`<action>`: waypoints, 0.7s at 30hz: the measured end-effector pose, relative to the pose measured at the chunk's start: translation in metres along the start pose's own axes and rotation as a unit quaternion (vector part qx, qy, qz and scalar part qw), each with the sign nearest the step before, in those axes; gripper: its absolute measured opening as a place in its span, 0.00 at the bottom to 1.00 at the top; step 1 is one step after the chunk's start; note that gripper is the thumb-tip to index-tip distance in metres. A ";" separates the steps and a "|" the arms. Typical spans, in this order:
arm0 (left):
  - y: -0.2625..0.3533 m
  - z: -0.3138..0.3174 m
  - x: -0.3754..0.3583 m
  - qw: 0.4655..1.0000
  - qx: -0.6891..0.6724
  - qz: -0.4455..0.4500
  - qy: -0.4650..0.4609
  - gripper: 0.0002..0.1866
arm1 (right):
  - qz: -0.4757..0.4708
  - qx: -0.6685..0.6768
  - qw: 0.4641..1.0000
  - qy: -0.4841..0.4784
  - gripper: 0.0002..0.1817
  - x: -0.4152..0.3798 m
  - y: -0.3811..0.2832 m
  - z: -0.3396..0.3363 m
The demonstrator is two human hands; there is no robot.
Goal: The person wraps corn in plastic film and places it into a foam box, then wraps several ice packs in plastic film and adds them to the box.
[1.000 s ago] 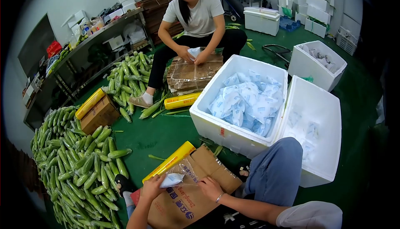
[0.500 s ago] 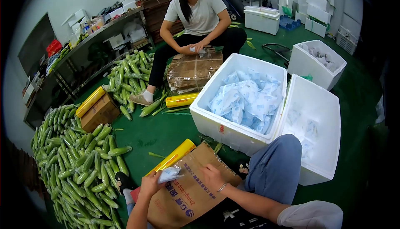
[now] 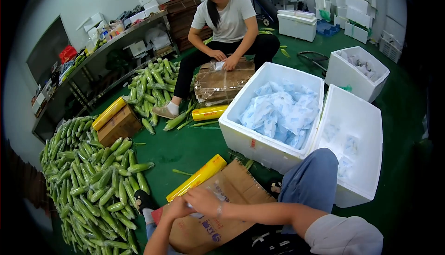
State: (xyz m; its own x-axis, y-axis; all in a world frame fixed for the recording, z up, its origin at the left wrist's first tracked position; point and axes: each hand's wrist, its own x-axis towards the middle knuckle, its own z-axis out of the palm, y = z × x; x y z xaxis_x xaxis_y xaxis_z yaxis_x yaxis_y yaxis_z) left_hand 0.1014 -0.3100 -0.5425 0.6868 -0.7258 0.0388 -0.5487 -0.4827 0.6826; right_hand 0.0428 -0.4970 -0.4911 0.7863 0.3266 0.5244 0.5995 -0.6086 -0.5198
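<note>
My left hand (image 3: 174, 208) and right hand (image 3: 204, 200) meet over small white packet (image 3: 193, 207) on cardboard sheet (image 3: 222, 208) across my lap; fingers curl round packet, grip unclear. Yellow film roll (image 3: 197, 178) just beyond. Foam box (image 3: 273, 116) of packets ahead. Co-worker (image 3: 227, 18) sits farther off.

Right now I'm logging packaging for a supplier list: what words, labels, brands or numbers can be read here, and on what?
Cardboard sheet under the left hand and right hand: blue print and a round logo, partly covered, too blurred to read.
White foam box: small red mark on its front wall, too small to read.
Yellow film roll: no text visible.
Shelf items: labels too small to read.
</note>
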 end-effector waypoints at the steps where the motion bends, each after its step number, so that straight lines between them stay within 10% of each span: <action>1: 0.015 -0.018 0.001 0.986 -0.005 -0.107 -0.124 0.25 | -0.017 0.000 0.999 -0.050 0.17 -0.023 0.005 0.009; 5: -0.011 -0.003 0.010 0.911 0.002 -0.254 -0.325 0.24 | -0.066 -0.047 0.993 -0.089 0.28 -0.085 0.011 0.004; 8: -0.028 0.034 -0.002 0.854 -0.288 -0.302 -0.312 0.29 | -0.051 -0.069 0.968 -0.234 0.40 -0.106 0.011 -0.008; 15: -0.030 0.045 0.000 0.788 -0.261 -0.365 -0.422 0.36 | 0.039 -0.066 0.962 -0.264 0.46 -0.118 0.011 0.013; 19: -0.042 0.056 0.000 0.793 -0.235 -0.346 -0.443 0.40 | 0.063 -0.020 0.958 -0.280 0.45 -0.118 0.016 0.025; 21: -0.051 0.065 0.001 0.895 -0.031 -0.203 -0.396 0.39 | 0.076 0.022 0.951 -0.299 0.41 -0.117 0.028 0.030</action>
State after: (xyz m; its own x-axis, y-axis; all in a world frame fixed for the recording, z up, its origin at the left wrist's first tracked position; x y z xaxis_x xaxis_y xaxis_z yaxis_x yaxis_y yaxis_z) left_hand 0.0994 -0.3181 -0.6248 0.2571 -0.6274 -0.7350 -0.2862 -0.7759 0.5622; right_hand -0.0276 -0.5304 -0.5876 0.8016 0.5972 -0.0298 0.4666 -0.6560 -0.5932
